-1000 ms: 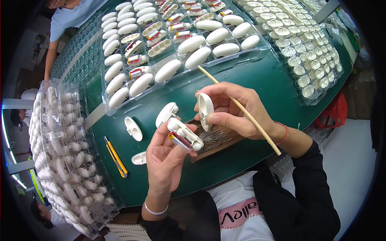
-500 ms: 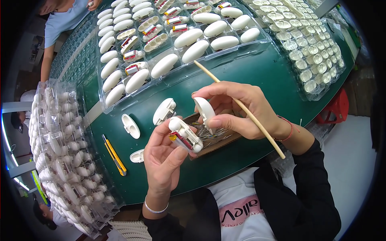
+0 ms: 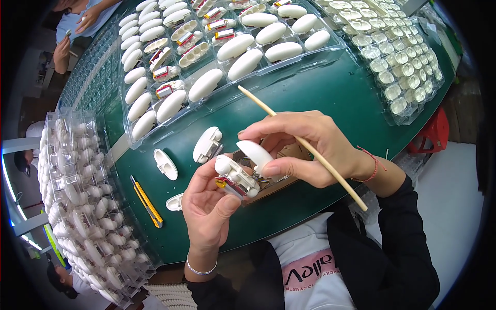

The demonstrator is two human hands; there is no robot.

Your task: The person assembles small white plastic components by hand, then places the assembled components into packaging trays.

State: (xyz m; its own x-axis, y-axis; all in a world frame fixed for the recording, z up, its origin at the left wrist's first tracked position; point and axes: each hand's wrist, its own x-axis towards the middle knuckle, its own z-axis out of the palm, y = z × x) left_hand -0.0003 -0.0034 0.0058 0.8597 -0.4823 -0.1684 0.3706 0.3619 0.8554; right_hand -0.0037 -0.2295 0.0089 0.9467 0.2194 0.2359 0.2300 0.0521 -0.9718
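Note:
My left hand is closed around a white plastic assembly with rounded ends and a red-and-yellow part along its side. Close to it on the right, my right hand pinches a smooth white curved shell between thumb and fingertips. A pale wooden stick also runs through that hand, slanting from upper left to lower right. Whether shell and assembly touch I cannot tell. Beneath the hands is a cardboard box of thin metallic pieces, partly hidden. Left of it lie a white housing and two open shells.
A yellow utility knife lies on the green table. Beyond is a clear tray of white housings. Stacked trays stand at left; another tray of clear pieces sits far right. A co-worker's hands show upper left.
My right hand has tilted the white shell over and brought it nearer the assembly in my left hand. The stick has shifted slightly. A co-worker's hands have come into view at upper left.

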